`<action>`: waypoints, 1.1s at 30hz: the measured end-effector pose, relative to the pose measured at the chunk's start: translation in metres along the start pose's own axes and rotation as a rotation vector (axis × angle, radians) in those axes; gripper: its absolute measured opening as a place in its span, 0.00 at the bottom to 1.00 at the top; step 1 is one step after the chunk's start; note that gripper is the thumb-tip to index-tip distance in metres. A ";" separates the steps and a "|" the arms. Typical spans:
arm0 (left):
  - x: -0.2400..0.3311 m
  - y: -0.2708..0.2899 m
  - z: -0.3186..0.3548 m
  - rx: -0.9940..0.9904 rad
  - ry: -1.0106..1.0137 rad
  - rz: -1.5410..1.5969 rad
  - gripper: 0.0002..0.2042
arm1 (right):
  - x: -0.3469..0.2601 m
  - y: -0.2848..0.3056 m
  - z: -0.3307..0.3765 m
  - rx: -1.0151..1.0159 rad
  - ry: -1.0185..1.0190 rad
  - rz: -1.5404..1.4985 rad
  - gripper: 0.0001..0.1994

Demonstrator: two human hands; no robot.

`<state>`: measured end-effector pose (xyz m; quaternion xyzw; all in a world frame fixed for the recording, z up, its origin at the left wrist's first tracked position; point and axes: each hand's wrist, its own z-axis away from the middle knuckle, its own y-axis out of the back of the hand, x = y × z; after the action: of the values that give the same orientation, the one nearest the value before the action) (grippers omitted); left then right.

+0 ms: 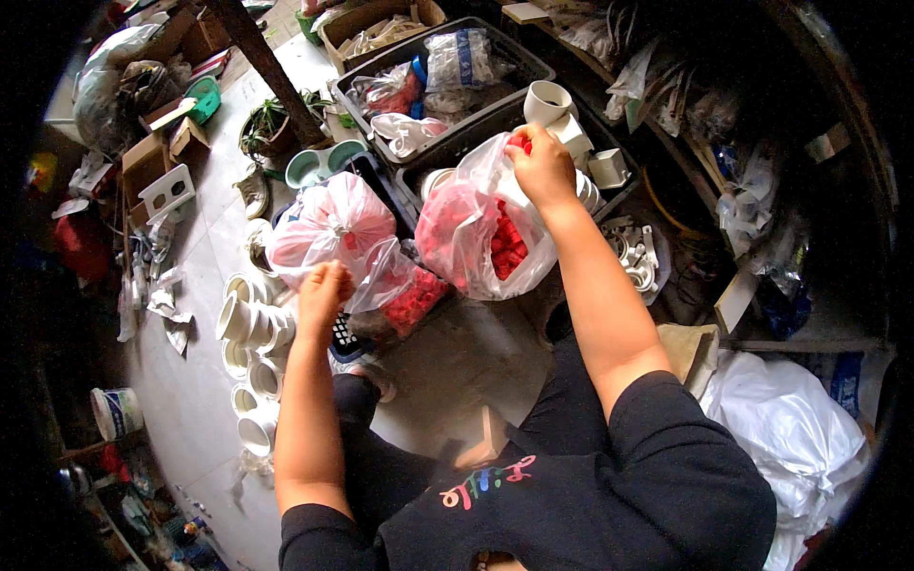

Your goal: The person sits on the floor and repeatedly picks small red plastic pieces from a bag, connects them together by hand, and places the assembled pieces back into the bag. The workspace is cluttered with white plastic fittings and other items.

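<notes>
My right hand (545,169) is closed above the far rim of an open clear plastic bag (455,249), with a small red piece (520,144) showing at its fingertips. Loose red plastic pieces (507,249) fill that bag. My left hand (326,288) is closed at the near side of a knotted clear bag (331,221); what its fingers hold, if anything, is hidden. Beside that hand lies another clear bag of red pieces (414,301). Both hands are apart from each other.
Black crates (547,74) with wrapped bags and white pipe fittings (546,101) stand beyond the bags. White plastic rings (255,328) pile up on the floor to the left. A wooden post (271,71) rises at the back. A white sack (790,419) lies at right.
</notes>
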<state>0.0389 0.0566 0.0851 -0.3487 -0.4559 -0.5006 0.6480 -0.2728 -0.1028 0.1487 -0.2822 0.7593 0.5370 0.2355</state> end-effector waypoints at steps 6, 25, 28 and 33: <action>-0.045 -0.019 -0.024 -0.124 -0.031 -0.733 0.12 | -0.006 -0.003 -0.006 0.048 0.156 0.094 0.10; -0.058 -0.061 -0.081 -0.536 0.241 -0.860 0.10 | -0.023 0.032 0.004 -0.484 -0.129 -0.236 0.18; -0.105 -0.051 -0.103 -0.592 0.041 -1.028 0.05 | -0.039 0.035 0.004 -0.657 -0.494 -0.834 0.09; -0.112 -0.070 -0.097 -0.529 0.174 -0.988 0.06 | -0.049 0.041 0.014 -0.769 -0.537 -1.036 0.08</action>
<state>-0.0141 -0.0126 -0.0539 -0.2018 -0.3689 -0.8684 0.2627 -0.2638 -0.0699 0.2044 -0.5289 0.1983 0.6374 0.5241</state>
